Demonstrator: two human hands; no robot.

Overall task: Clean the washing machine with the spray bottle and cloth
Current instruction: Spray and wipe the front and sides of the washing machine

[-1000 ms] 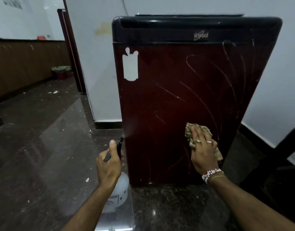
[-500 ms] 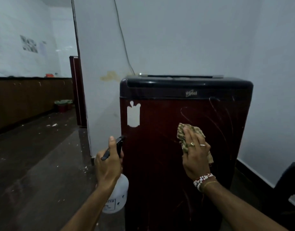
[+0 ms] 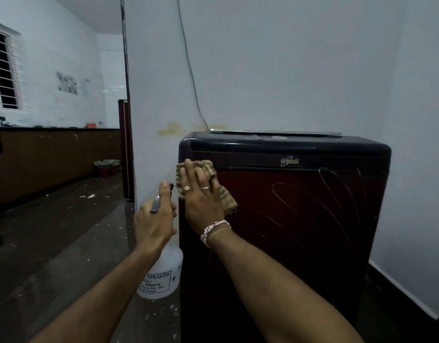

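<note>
Cloth wiping at the machine's upper left corner.
Right hand point(image 3: 203, 204), fingers flat, presses the tan striped cloth point(image 3: 208, 174) onto the dark red washing machine point(image 3: 300, 219), higher and further left than before; left hand point(image 3: 155, 219) grips the white plastic spray bottle point(image 3: 164, 273) beside the edge, open floor leftward.

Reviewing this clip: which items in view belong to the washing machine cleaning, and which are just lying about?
Part of the job:
- washing machine
- cloth, pressed to its upper left front by the right hand
- spray bottle, held by the left hand

Just lying about:
- green-lined bins by the far counter
- red item on the counter
- wire on the wall
</note>
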